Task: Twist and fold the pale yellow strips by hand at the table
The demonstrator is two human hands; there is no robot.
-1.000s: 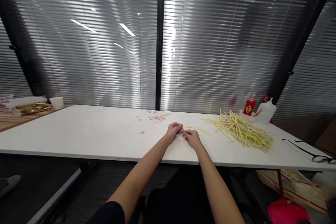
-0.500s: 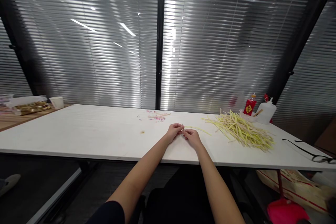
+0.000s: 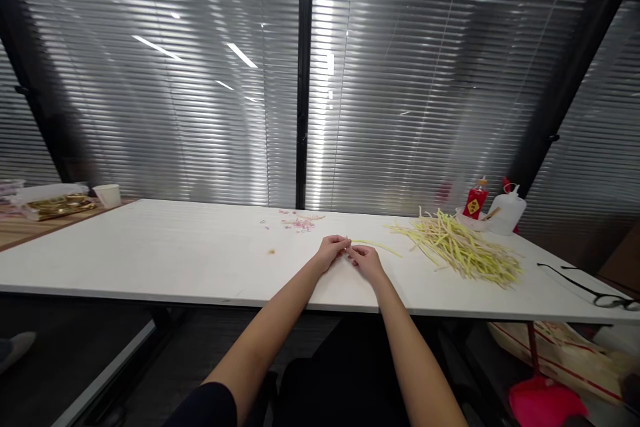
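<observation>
My left hand (image 3: 331, 251) and my right hand (image 3: 367, 261) meet over the white table, fingertips pinched close together. Between them is the pale near end of a thin yellow stem (image 3: 383, 247), whose rest trails to the right across the tabletop. Just what the fingertips do at that end is too small to make out. To the right lies a loose pile of similar yellow and pale pinkish stems (image 3: 463, 250). Beyond my left hand, small pink and reddish bits (image 3: 301, 224) are scattered beside a thin pale strand (image 3: 311, 217).
At the back right stand a red-filled squeeze bottle (image 3: 474, 203), a white squeeze bottle (image 3: 507, 211) and a shallow bowl (image 3: 473, 220). Black-framed glasses (image 3: 595, 293) lie at the right edge. A paper cup (image 3: 108, 195) and a gold package (image 3: 60, 206) sit far left. Window blinds (image 3: 200, 93) rise behind.
Both hands stay in almost the same place, fingertips still together on the stem. The view has shifted very slightly; nothing else has visibly moved on the table.
</observation>
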